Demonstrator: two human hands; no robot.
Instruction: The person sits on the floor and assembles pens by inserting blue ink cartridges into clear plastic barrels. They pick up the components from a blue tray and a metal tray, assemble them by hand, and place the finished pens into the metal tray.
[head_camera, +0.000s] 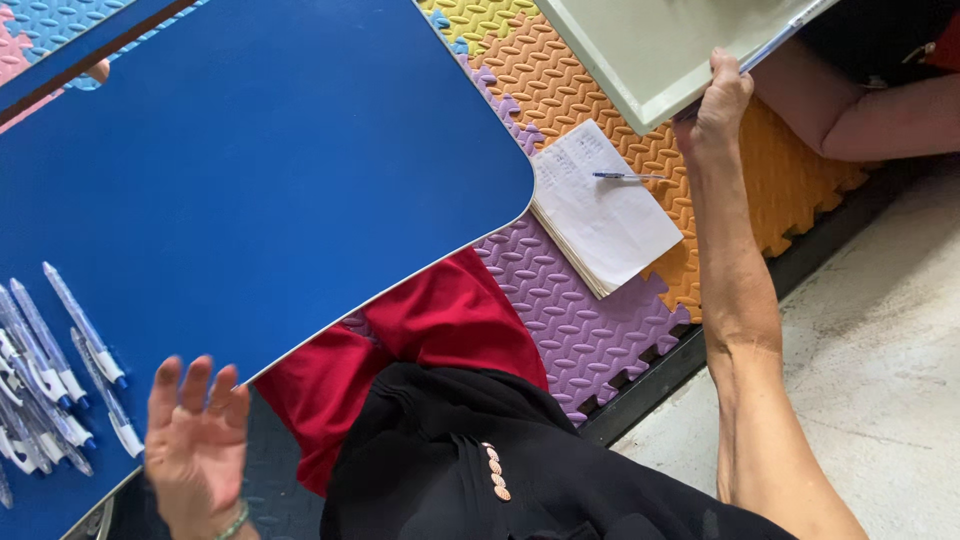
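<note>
My left hand (195, 435) hovers palm-up with fingers spread at the near edge of a blue table (250, 170), holding nothing. Just left of it lie several white-and-blue pens (60, 370) on the table. My right arm stretches out to the far right, and my right hand (715, 105) grips the corner of a pale flat tray (650, 45) at the top of the head view. Below that hand a notepad (605, 210) lies on the foam floor mat with a blue pen (630, 176) on top.
Coloured interlocking foam mats (590, 320) cover the floor; bare concrete (880, 340) lies to the right. Another person's leg (860, 110) rests at the top right. My red and black clothing (450, 400) fills the lower middle.
</note>
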